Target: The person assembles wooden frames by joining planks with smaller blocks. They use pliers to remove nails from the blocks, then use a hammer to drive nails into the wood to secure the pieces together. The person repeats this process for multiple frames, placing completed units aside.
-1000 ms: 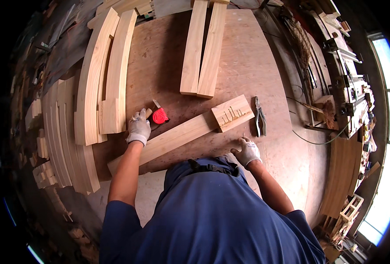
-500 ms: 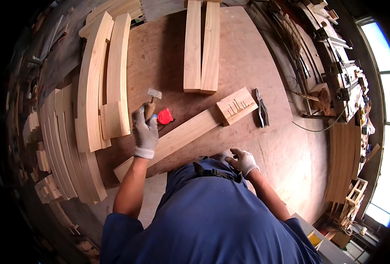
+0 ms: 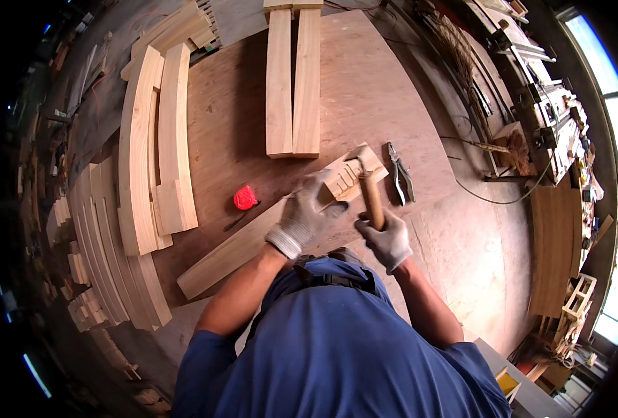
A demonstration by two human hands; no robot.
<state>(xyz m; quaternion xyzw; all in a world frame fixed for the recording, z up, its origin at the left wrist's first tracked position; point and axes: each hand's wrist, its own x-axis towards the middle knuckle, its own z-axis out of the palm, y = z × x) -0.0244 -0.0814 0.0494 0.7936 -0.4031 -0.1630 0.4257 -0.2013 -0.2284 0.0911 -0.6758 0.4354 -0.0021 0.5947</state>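
Observation:
My right hand [image 3: 388, 240], in a pale work glove, is closed round the wooden handle of a hammer [image 3: 371, 198]. The hammer's head is over a short wooden block [image 3: 337, 187] at the end of a long plank [image 3: 215, 268]. Several nails [image 3: 344, 182] show on the block. My left hand [image 3: 307, 214], also gloved, is over the plank just left of the block, with its thumb and fingers apart; its far fingers are blurred. A pair of pliers [image 3: 401, 174] lies right of the block. A red tape measure [image 3: 245, 198] lies beyond the plank.
Two long beams [image 3: 293, 90] lie side by side at the far middle of the brown board [image 3: 364, 76]. Curved timber pieces [image 3: 138, 153] are on the left, with more boards [image 3: 107, 244] stacked beside them. Timber and tools crowd a rack [image 3: 532, 83] at the right.
The hammer has passed from my left hand to my right. My left hand has moved right over the plank, and my right hand has come up to the block's near side.

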